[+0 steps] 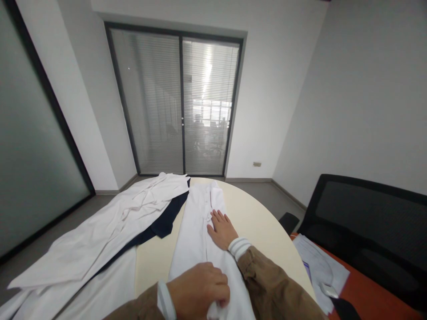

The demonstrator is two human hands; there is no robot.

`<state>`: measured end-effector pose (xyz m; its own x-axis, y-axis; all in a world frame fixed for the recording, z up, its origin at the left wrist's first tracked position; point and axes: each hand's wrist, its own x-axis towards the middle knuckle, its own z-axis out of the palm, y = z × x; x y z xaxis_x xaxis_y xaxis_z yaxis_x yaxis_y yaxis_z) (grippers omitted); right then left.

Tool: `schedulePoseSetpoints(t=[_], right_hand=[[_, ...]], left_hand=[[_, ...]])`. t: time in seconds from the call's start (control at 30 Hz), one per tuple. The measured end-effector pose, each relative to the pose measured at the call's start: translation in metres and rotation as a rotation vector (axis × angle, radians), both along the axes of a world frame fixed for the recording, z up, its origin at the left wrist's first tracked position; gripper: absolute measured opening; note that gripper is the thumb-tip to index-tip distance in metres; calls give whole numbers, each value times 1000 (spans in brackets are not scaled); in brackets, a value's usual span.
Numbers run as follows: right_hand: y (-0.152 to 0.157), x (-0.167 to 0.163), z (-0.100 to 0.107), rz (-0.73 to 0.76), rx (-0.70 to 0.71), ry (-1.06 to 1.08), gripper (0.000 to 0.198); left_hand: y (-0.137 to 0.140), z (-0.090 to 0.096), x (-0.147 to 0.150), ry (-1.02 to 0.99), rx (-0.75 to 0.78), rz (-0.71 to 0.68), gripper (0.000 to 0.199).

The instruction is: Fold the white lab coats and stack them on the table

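The single view looks forward and down from the wearer's head, above the near side of a cream table [260, 222], with the left hand [200, 286] closest and the right hand [223, 230] slightly farther off. It reaches past the tabletop to a blind-covered glass partition [148, 111] at the far side, and spreads wide, from a frosted panel [30, 133] at left to a mesh chair [363, 218] at right.

A white garment [193, 235] lies lengthwise on the pale counter [256, 218], a long, narrow strip running from near to far. A slit-like line runs along it; the cloth is mostly flat, bunched at the near end.
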<state>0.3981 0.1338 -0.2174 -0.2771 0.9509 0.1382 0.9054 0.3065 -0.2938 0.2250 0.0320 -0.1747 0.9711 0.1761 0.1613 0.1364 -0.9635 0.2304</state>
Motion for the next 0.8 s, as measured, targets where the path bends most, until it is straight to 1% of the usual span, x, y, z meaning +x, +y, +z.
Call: schedulePoseSetpoints(t=[0.07, 0.1, 0.13, 0.23, 0.3, 0.37, 0.43, 0.47, 0.53, 0.63, 0.8], right_hand=[[0, 2, 1, 16, 17, 43, 59], [0, 3, 1, 25, 30, 70, 56], [-1, 4, 3, 39, 51, 104, 52], [-4, 8, 12, 123, 151, 224, 43], [-7, 11, 21, 203, 201, 279, 40], [-11, 15, 28, 313, 178, 279, 38], [-15, 17, 31, 429, 105, 230, 37], [-16, 18, 32, 470, 67, 199, 37], [-16, 20, 30, 492, 20, 148, 36], [-15, 19, 27, 474, -2, 117, 33], [-16, 18, 30, 477, -31, 88, 25]], left_hand=[[1, -1, -4, 15, 102, 140, 33], [2, -2, -6, 18, 136, 191, 34], [3, -3, -8, 18, 158, 225, 31], [4, -4, -12, -4, 181, 297, 13], [6, -4, -12, -32, 171, 394, 8], [9, -5, -12, -71, 148, 526, 6], [13, -6, -12, -112, 108, 634, 8], [15, -6, -12, -133, 81, 680, 10], [18, -8, -13, -175, 19, 756, 13], [21, -9, -13, -233, -46, 801, 17], [23, -9, -14, -289, -47, 722, 20]])
